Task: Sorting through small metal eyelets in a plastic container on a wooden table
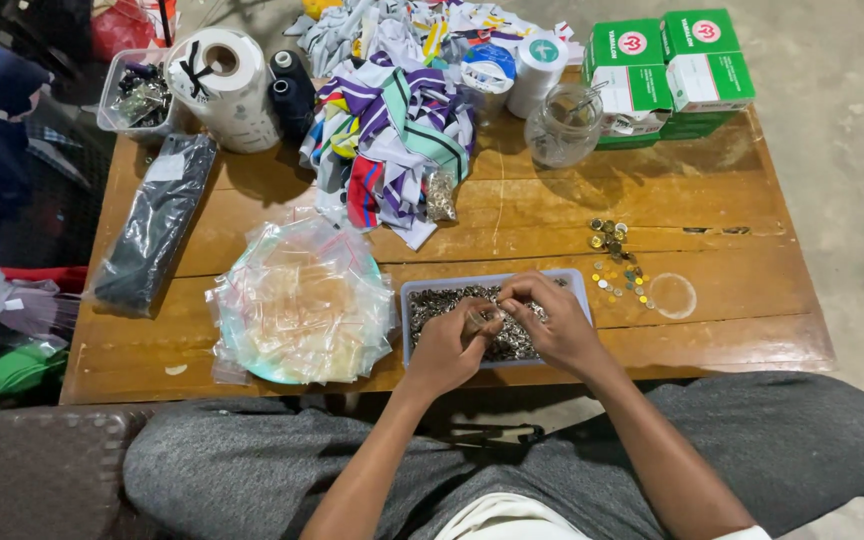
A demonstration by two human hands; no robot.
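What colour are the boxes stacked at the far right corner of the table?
The boxes are green and white with a small round red mark, seen clearly in the head view.

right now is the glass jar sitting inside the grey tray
No, the glass jar stands far back by the green boxes, apart from the grey tray.

The table (552, 215) is worn, scratched wood with a dull sheen. The tray (577, 283) is matt grey plastic, its small parts (442, 300) shiny metal. Beside it, clear bags (297, 300) look glossy and crinkled (thin plastic). The jar (564, 125) is clear, the fabric scraps (392, 130) matt cloth.
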